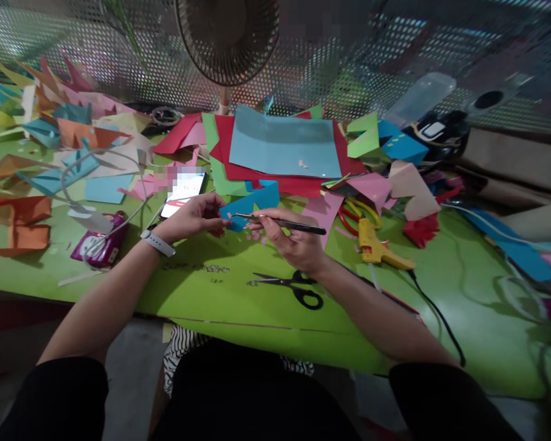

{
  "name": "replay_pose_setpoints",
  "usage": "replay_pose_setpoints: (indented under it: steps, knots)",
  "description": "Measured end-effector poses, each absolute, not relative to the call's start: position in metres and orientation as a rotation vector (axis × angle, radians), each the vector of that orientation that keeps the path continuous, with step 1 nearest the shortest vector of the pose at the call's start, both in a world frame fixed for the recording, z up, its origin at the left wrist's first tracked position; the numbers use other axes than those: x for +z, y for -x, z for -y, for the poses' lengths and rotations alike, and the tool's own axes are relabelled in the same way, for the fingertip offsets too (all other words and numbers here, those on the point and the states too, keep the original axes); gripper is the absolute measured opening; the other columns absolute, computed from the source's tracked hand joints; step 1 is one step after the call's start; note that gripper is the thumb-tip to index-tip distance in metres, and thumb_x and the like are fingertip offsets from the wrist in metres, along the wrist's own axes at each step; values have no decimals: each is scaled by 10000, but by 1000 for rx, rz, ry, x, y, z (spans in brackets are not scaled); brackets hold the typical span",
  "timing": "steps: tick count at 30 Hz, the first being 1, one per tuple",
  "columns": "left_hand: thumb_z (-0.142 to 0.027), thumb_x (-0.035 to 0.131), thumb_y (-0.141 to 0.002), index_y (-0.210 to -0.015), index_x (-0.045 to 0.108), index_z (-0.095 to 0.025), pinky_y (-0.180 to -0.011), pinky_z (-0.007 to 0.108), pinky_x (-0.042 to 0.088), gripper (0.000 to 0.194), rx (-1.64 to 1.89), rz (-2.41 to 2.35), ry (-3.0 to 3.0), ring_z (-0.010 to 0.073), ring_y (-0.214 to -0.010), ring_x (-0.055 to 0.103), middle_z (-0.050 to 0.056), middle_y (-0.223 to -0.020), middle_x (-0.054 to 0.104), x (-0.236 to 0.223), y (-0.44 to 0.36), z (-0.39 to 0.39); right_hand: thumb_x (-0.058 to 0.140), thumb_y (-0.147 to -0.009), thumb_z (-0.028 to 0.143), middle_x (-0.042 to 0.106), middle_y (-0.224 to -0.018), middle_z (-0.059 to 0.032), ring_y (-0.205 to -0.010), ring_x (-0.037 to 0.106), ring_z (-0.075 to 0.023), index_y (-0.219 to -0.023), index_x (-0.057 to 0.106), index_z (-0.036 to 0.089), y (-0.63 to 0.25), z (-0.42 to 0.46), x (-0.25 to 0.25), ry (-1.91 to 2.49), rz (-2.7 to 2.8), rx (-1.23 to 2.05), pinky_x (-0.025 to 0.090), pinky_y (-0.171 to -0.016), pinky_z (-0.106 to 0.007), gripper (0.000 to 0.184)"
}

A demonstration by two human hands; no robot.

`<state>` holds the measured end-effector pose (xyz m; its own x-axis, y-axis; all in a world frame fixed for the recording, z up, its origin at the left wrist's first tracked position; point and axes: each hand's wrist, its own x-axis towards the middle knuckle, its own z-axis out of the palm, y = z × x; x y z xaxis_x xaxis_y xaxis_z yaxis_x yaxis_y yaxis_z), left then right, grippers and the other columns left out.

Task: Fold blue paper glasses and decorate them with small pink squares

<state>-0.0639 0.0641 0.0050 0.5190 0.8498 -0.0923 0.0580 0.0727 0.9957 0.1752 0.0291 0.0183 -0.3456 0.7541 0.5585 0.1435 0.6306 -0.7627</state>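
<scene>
My left hand (197,215) grips the left edge of a piece of blue paper (262,197) between thumb and fingers. In my right hand (294,239) is a pair of dark tweezers (303,227), held like a pen with the tips pointing left. The tips lie over the blue paper, close to a tiny pink paper bit (230,215); whether they touch it I cannot tell. Several small pink scraps (257,236) lie on the green table (188,294) under the paper. Black-handled scissors (298,285) rest nearer to me, blades pointing left.
A lit phone (186,195) lies behind my left hand. To the right sits a yellow glue gun (381,248) with a black cord. Stacked light blue sheets (284,144) are at the back, below a fan (227,37). A purple device (100,239) with a white cable is at left.
</scene>
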Motion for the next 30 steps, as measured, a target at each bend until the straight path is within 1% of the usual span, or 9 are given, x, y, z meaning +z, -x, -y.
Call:
replay_pose_setpoints:
  steps: [7, 14, 20, 30]
  knots:
    - [-229, 803, -745, -937, 530, -156, -604, 233, 605, 342, 717, -839, -1374, 122, -631, 711, 3, -779, 723, 5, 64, -63, 575, -961, 277, 785, -951, -36, -810, 770, -176, -1065, 700, 215, -177, -30, 15, 784, 1903, 701, 648, -630, -279, 175]
    - [-224, 814, -737, -936, 542, -147, -613, 259, 606, 346, 706, -829, -1360, 134, -639, 706, 6, -768, 715, 6, 63, -62, 576, -962, 276, 782, -980, -36, -831, 768, -176, -1079, 700, 226, -176, -29, 13, 753, 1908, 677, 650, -664, -280, 178]
    - [-195, 795, -745, -933, 543, -150, -602, 241, 596, 317, 696, -831, -1357, 124, -630, 702, -1, -764, 711, 7, 63, -61, 587, -948, 270, 786, -944, -37, -760, 763, -164, -1039, 718, 219, -175, -29, 17, 752, 1935, 595, 645, -654, -277, 168]
    - [-232, 810, -740, -909, 553, -146, -604, 228, 603, 319, 705, -813, -1350, 122, -631, 710, 4, -740, 712, 9, 63, -60, 589, -947, 265, 781, -961, -49, -779, 768, -166, -1043, 714, 211, -176, -28, 13, 759, 1927, 637, 639, -611, -263, 167]
